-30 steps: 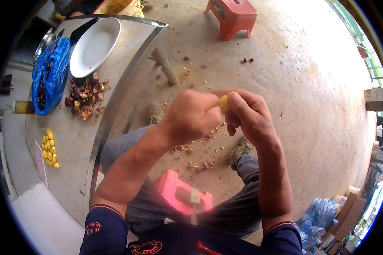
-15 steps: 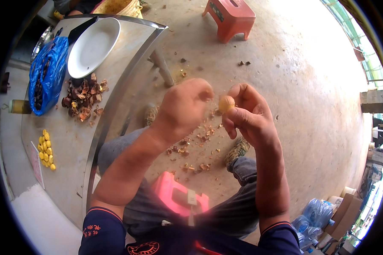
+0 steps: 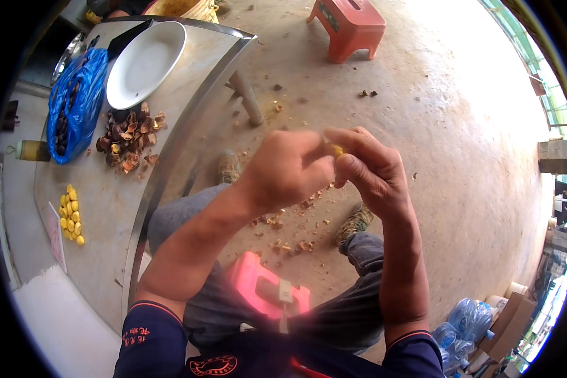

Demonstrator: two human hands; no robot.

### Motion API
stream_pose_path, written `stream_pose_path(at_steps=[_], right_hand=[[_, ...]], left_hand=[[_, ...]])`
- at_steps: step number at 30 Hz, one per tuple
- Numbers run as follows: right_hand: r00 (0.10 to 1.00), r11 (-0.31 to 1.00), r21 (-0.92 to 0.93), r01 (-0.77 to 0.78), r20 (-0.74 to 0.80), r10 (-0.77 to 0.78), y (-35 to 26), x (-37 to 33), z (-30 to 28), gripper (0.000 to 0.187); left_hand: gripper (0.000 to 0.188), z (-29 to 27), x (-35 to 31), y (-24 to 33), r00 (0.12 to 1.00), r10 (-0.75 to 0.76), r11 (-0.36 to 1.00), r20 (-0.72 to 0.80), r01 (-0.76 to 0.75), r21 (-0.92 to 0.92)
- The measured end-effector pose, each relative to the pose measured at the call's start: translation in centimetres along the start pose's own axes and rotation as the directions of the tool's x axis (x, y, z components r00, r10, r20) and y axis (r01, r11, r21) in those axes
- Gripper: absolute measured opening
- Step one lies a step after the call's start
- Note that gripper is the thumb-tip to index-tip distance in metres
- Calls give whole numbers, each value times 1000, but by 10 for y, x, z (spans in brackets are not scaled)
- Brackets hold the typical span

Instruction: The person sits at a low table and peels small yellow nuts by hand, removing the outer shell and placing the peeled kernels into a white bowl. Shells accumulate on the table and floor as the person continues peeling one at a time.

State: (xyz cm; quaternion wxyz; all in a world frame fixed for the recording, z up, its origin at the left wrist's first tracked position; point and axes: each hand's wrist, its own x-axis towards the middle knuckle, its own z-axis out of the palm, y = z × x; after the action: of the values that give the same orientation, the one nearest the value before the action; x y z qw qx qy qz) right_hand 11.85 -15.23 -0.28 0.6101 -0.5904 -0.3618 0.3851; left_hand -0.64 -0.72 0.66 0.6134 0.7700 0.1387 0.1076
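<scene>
Between my two hands, in front of my chest, is a small pale yellow chestnut [image 3: 336, 150], mostly hidden by fingers. My right hand [image 3: 373, 169] pinches it between thumb and curled fingers. Closed and slightly blurred, my left hand [image 3: 290, 167] meets the nut from the other side with its thumb and forefinger. Whether a bit of skin is caught in those left fingers, I cannot tell. On the table to the left lie several peeled yellow chestnuts [image 3: 70, 214] and a heap of brown shells [image 3: 131, 140].
The metal-edged table [image 3: 170, 151] holds a white oval dish [image 3: 146, 63] and a blue plastic bag [image 3: 88, 94] of dark nuts. A pink stool [image 3: 249, 280] stands between my legs, a red stool [image 3: 353, 28] farther off. Shell scraps [image 3: 302, 246] litter the floor. Plastic bottles [image 3: 463, 321] lie lower right.
My left hand has come right and slightly down, closing the gap to the chestnut. My right hand's fingers now cover most of the nut. The whole view has shifted a little.
</scene>
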Motion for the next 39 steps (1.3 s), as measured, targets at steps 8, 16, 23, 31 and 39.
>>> stream_pose_path(at_steps=[8,16,23,31,39], right_hand=[[999,989,-140,46,18,-44,0,0,1,27],[996,982,-173,82,46,-76,-3,0,0,26],[997,993,-112,49,65,-42,-5,-1,-3,30],[989,952,-272,138,85,-119,-4,0,-2,34],[990,982,-151,111,98,-97,-7,0,-6,33]], left_hand=[[22,0,2,-9,1000,1,996,-14,1,94],[26,0,3,3,998,-50,996,43,53,-66],[30,-7,2,1,984,-68,987,166,91,-133],[27,-1,3,6,987,-86,984,133,105,-144],[38,-3,3,1,986,-63,960,155,102,-260]])
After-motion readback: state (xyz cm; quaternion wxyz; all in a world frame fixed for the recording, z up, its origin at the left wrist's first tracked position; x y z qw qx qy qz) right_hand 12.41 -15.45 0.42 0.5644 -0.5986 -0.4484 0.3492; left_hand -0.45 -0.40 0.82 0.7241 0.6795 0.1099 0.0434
